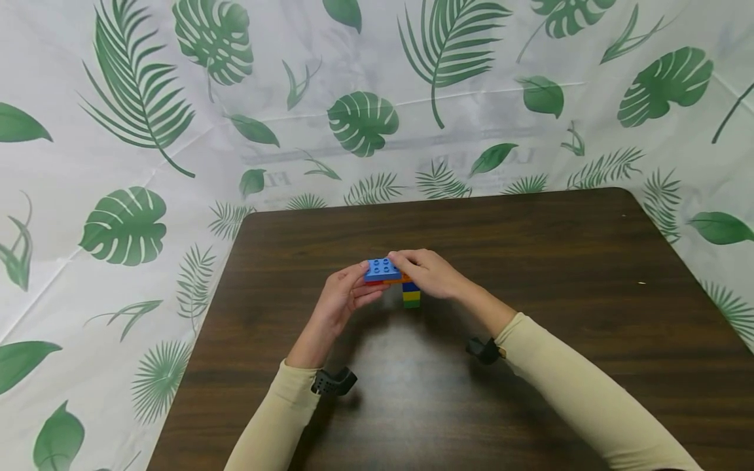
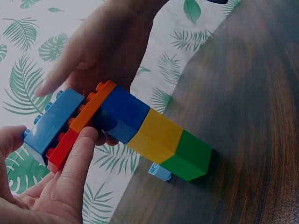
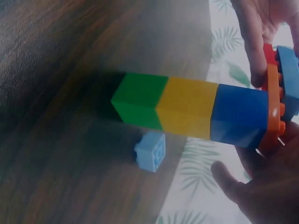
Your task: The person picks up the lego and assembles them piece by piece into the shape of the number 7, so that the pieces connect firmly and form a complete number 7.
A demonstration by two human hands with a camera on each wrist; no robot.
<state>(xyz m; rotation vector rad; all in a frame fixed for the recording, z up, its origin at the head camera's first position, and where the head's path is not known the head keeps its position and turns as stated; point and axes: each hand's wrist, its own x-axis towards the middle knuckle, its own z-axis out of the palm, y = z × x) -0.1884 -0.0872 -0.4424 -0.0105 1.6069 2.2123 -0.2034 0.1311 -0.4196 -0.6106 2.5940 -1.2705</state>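
Observation:
A tower of a green brick (image 2: 189, 156), a yellow brick (image 2: 156, 135) and a dark blue brick (image 2: 122, 114) stands on the table. An orange plate (image 2: 93, 106) tops it, with a red plate (image 2: 62, 150) beside that. Over their studs sits a lighter blue flat brick (image 1: 383, 269); studs still show in the gap beneath. My left hand (image 1: 347, 291) pinches this brick and the red plate, thumb above and fingers below. My right hand (image 1: 432, 271) grips the tower's top around the dark blue brick; some of its fingers are hidden behind the bricks.
A small light blue brick (image 3: 152, 151) lies on its side on the dark wooden table (image 1: 530, 261), behind the tower's base. A white sheet with green leaves (image 1: 365, 124) hangs behind and beside the table.

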